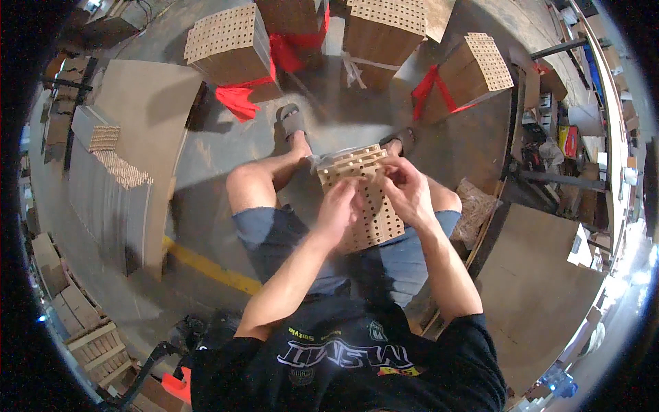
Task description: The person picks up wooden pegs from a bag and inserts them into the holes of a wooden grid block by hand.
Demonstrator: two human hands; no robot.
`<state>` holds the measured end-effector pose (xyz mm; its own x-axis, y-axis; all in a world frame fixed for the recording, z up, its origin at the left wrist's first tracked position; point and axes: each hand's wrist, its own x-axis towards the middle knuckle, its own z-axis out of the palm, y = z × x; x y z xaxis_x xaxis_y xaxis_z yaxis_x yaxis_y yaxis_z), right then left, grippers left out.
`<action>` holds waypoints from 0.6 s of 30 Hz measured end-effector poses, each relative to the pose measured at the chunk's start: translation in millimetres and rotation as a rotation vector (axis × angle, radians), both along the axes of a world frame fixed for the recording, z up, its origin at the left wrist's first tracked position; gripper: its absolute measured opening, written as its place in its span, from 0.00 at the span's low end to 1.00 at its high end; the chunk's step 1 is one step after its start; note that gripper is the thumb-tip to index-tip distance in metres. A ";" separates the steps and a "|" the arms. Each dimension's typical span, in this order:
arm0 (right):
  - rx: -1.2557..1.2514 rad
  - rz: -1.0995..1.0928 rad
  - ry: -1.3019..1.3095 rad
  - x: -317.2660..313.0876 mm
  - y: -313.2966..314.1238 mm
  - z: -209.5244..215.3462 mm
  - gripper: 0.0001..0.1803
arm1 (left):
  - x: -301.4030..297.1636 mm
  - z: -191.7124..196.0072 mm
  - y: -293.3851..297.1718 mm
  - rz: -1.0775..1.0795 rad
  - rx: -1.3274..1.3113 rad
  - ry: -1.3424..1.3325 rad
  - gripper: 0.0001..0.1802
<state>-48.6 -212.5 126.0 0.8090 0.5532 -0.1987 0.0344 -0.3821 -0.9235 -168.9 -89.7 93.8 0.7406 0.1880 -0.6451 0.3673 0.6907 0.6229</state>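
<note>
A stack of thin perforated wooden boards point(374, 221) rests on my lap, its top face dotted with rows of round holes. My left hand point(338, 211) lies on the stack's left side with fingers curled on the top board. My right hand point(406, 190) grips the stack's upper right edge, fingertips pinched near the far corner. A strip of clear tape or film point(321, 161) trails off the stack's far left corner. I sit with bare knees apart and sandalled feet on the concrete floor.
Bundles of perforated boards stand ahead, several tied with red ribbon point(241, 96): one far left point(230, 44), one far middle point(381, 38), one right point(473, 72). A large flat board point(147, 123) lies left. Wooden panels point(535, 288) and cluttered shelves point(570, 130) are on the right.
</note>
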 end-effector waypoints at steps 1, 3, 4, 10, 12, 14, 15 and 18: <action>-0.001 0.002 0.002 4.9 7.7 3.0 0.10 | -3.1 -2.0 2.1 0.002 -0.001 0.002 0.19; -0.195 0.251 -0.334 12.8 19.7 5.8 0.09 | -9.2 -7.2 3.9 0.078 -0.148 0.018 0.18; -0.184 0.235 -0.437 14.7 24.0 -1.9 0.08 | -8.6 -6.5 4.4 0.080 -0.150 0.016 0.18; -0.275 0.479 -0.770 25.1 26.5 -3.8 0.04 | -10.6 -8.1 8.2 0.100 -0.273 -0.064 0.19; -0.309 0.552 -0.843 21.7 31.5 3.8 0.04 | -10.6 -6.9 8.0 0.092 -0.207 -0.035 0.19; -0.361 0.574 -0.883 20.0 38.6 1.2 0.04 | -8.8 -1.2 8.6 0.072 -0.181 -0.022 0.19; -0.407 0.599 -0.919 19.7 39.7 -0.7 0.05 | -7.9 1.8 8.6 0.056 -0.152 -0.005 0.20; -0.409 0.584 -0.844 20.9 35.9 -0.1 0.08 | -6.7 6.7 5.2 0.047 -0.118 0.006 0.20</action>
